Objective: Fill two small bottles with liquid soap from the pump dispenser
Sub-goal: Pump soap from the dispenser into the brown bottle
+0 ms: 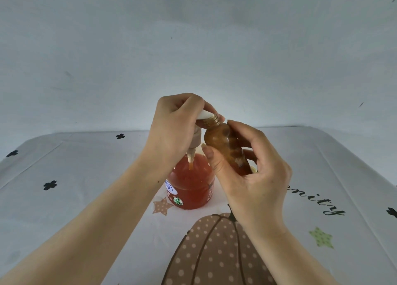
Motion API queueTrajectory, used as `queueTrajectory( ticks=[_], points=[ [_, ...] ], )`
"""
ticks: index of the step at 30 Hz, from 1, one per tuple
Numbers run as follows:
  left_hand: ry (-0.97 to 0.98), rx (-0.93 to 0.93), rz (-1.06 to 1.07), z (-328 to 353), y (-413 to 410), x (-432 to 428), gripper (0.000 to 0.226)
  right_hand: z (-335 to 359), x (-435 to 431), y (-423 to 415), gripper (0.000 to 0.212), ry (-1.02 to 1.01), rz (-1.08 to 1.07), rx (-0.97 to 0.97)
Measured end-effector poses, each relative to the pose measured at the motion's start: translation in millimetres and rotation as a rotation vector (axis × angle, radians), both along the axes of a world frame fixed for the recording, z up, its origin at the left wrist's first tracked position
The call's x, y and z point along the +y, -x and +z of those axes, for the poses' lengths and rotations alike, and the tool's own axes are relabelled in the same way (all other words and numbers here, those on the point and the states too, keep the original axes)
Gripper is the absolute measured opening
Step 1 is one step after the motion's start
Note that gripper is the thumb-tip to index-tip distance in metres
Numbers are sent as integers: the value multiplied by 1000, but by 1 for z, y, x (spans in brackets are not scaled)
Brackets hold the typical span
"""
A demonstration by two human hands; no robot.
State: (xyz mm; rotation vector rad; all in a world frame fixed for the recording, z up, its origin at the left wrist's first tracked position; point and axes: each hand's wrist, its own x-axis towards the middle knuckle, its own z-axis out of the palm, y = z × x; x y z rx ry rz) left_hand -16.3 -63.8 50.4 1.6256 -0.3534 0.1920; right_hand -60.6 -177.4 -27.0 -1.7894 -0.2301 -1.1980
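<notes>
My left hand (174,125) curled over pump head (204,114), wrist arched above soap dispenser (191,186) standing mid-table. My right hand (255,168) grips small bottle (223,147), tilted, threaded neck touching pump head.

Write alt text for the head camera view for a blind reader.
A person's left hand grips the head of an orange-soap pump dispenser while the right hand holds a small bottle tilted at its nozzle, over a pumpkin-print tablecloth.

Likely a home: pumpkin-printed tablecloth (64,198) against a plain pale wall (193,37).
</notes>
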Motion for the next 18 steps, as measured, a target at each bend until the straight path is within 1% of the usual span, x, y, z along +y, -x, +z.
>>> queueTrajectory(
  ticks=[5,9,14,18],
  points=[
    [-9,-5,4,-6,-4,-1,35,0,1,2,43,-27,9,19],
    [-17,20,6,-9,-3,1,28,-3,1,3,41,-40,20,38],
    [-31,-7,36,-15,-1,-1,32,-3,-2,4,40,-22,-6,56],
    [-44,-33,49,-13,-2,0,32,-2,-1,2,41,-46,-8,49]
  ],
)
